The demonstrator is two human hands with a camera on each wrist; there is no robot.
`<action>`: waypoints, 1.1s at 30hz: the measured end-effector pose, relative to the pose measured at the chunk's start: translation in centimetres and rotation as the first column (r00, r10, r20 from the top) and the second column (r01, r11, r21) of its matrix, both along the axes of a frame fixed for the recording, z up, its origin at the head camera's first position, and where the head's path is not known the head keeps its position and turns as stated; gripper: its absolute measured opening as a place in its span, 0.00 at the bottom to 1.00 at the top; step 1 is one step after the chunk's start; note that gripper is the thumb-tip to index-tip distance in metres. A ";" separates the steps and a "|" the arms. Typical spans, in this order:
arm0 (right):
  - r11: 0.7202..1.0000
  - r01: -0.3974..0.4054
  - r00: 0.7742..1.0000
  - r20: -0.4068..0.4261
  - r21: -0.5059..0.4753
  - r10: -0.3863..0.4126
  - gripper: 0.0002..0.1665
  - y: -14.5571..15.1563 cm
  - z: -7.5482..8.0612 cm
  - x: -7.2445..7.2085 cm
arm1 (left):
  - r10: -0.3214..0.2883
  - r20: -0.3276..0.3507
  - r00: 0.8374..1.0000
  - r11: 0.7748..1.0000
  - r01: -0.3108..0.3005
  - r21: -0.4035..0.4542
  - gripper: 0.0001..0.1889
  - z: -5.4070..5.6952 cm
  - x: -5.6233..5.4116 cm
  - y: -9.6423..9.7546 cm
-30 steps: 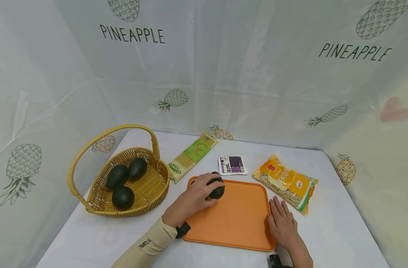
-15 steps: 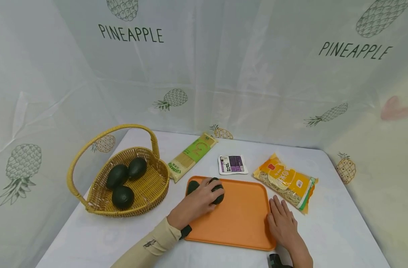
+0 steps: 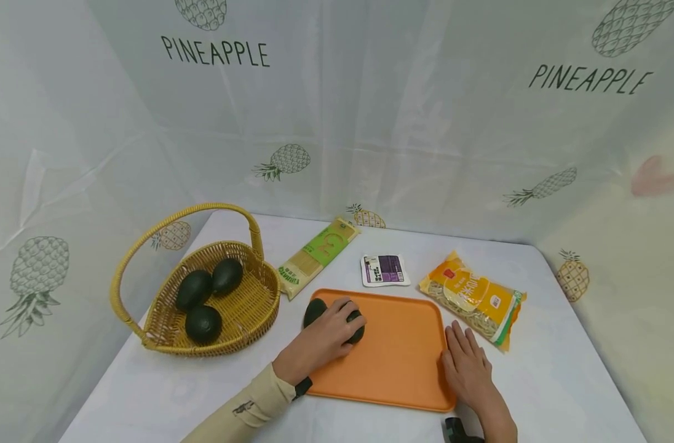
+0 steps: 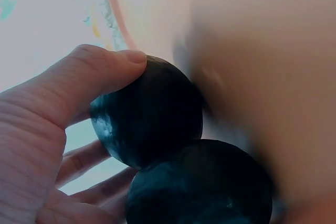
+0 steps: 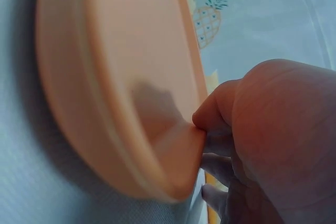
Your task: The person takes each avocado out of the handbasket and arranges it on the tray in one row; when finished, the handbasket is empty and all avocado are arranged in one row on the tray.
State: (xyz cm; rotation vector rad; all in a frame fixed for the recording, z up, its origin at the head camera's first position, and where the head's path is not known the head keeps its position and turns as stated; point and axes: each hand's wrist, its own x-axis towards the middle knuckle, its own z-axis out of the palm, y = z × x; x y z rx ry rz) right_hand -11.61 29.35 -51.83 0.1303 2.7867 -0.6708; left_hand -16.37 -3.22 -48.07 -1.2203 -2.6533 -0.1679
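Observation:
My left hand [image 3: 328, 332] grips a dark green avocado [image 3: 357, 326] close over the left part of an orange tray [image 3: 398, 363]. In the left wrist view the thumb lies on top of this avocado [image 4: 152, 114], and the fingers reach round its far side. Right beside it a second avocado [image 4: 202, 187] overlaps it in that view; from the head it shows [image 3: 313, 311] behind the hand at the tray's back left corner. My right hand [image 3: 470, 369] rests at the tray's right edge, fingers straight, its thumb touching the rim [image 5: 197, 119].
A wicker basket [image 3: 248, 307] with a tall handle stands left of the tray, holding several avocados [image 3: 203, 324]. Behind the tray lie a green noodle packet [image 3: 318, 257] and a small white-and-purple pouch [image 3: 385, 271]. An orange-yellow noodle bag [image 3: 474, 299] lies at the back right.
My left hand has shifted slightly toward me and left with the avocado, and the second avocado, mostly covered before, now shows behind it. My right hand has stayed at the tray's edge.

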 end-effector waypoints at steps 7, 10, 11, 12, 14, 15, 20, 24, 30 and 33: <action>1.000 -0.008 0.999 -0.032 0.013 0.009 0.38 0.0 0.1 0.0 | -0.032 -0.009 0.999 0.999 0.032 0.032 0.21 0.1 -0.2 0.1; 1.000 -0.007 1.000 -0.030 0.010 0.008 0.38 0.0 0.2 0.0 | -0.044 -0.021 0.999 0.998 0.045 0.045 0.20 0.1 -0.3 0.2; 1.000 -0.008 0.999 -0.031 0.009 0.008 0.38 0.0 0.3 0.0 | -0.048 -0.024 0.999 0.998 0.049 0.047 0.20 0.1 -0.3 0.2; 1.000 -0.009 0.999 -0.033 0.011 0.009 0.38 0.0 0.3 0.0 | -0.049 -0.025 0.998 0.998 0.050 0.047 0.20 0.1 -0.3 0.3; 1.000 -0.009 0.999 -0.039 0.012 0.010 0.38 0.0 0.3 0.0 | -0.048 -0.022 0.999 0.998 0.049 0.048 0.20 0.0 -0.3 0.3; 1.000 -0.009 0.999 -0.043 0.011 0.010 0.38 0.0 0.3 0.0 | -0.048 -0.022 0.999 0.998 0.049 0.048 0.20 0.0 -0.3 0.3; 1.000 -0.007 0.998 -0.058 0.005 0.007 0.38 -0.1 0.2 0.1 | -0.052 0.020 0.998 0.995 0.050 0.081 0.21 0.2 -0.1 0.1; 1.000 -0.008 0.998 -0.057 0.006 0.008 0.38 0.0 0.1 0.1 | -0.042 0.110 0.993 0.987 0.024 0.158 0.24 0.6 0.2 -0.5; 1.000 -0.005 0.999 -0.045 0.004 0.005 0.38 0.1 -0.1 0.1 | -0.032 0.183 0.983 0.956 -0.024 0.294 0.27 1.1 0.7 -1.5; 1.000 0.001 1.000 -0.023 -0.005 -0.002 0.38 0.0 -0.2 0.0 | -0.028 0.158 0.987 0.933 -0.031 0.358 0.28 1.3 0.9 -2.1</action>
